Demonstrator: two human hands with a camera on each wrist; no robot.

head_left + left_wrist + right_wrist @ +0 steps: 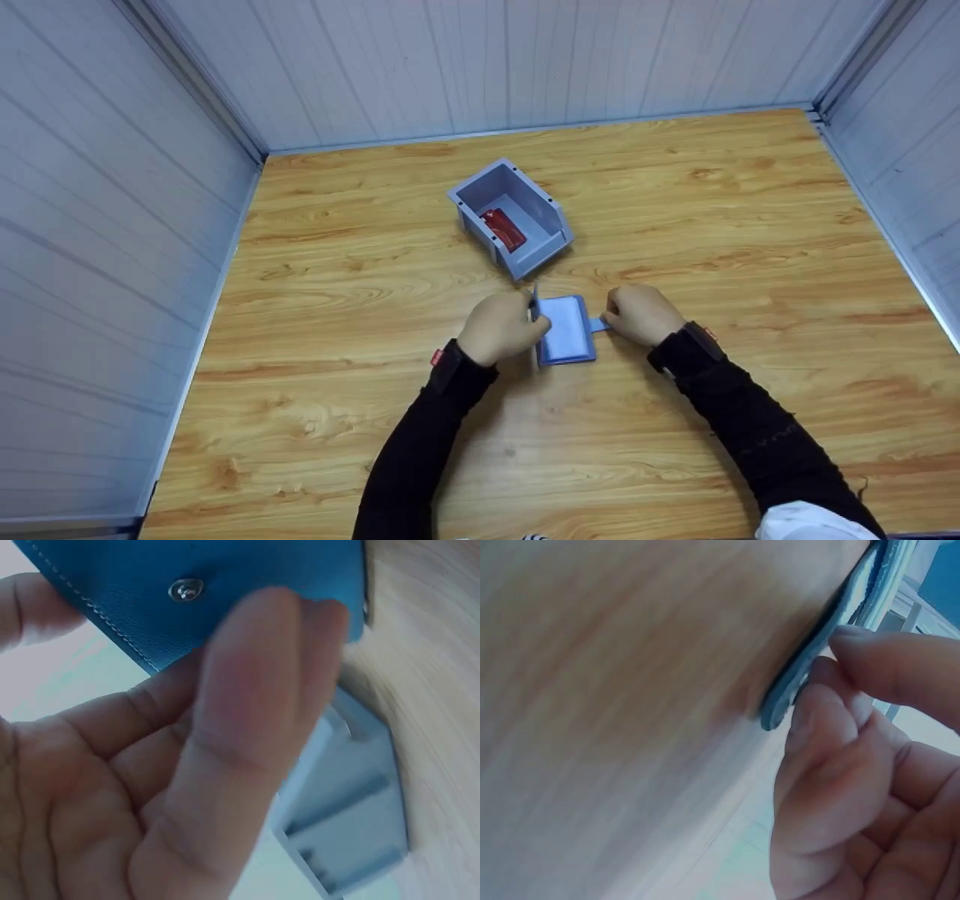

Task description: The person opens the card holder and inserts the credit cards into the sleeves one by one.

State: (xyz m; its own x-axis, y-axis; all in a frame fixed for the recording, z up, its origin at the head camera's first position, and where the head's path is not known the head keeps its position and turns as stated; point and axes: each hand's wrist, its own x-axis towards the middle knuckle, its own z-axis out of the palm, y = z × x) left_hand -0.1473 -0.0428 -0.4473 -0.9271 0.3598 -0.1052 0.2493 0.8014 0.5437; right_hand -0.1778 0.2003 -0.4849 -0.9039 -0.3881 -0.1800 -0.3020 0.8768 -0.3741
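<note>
A wooden table [345, 300] fills the centre of the head view, walled in by pale grey panels [90, 225] along the left, top and right edges. Just above centre sits a grey plastic storage bin [555, 225], its open side turned toward the lower right, with a red object [504, 228] lying inside. Directly below the bin, near it but apart, a blue leather wallet [564, 330] lies on the tabletop between both hands. The left hand [499, 326] grips the wallet's left edge, thumb [247, 697] curled over the blue flap beside its metal snap [185, 589]. The right hand [637, 313] pinches the small strap tab [598, 324] jutting from the wallet's right edge; the right wrist view shows curled fingertips [832, 701] closed on the tab's thin edge. Black sleeves [735, 405] cover both forearms.
</note>
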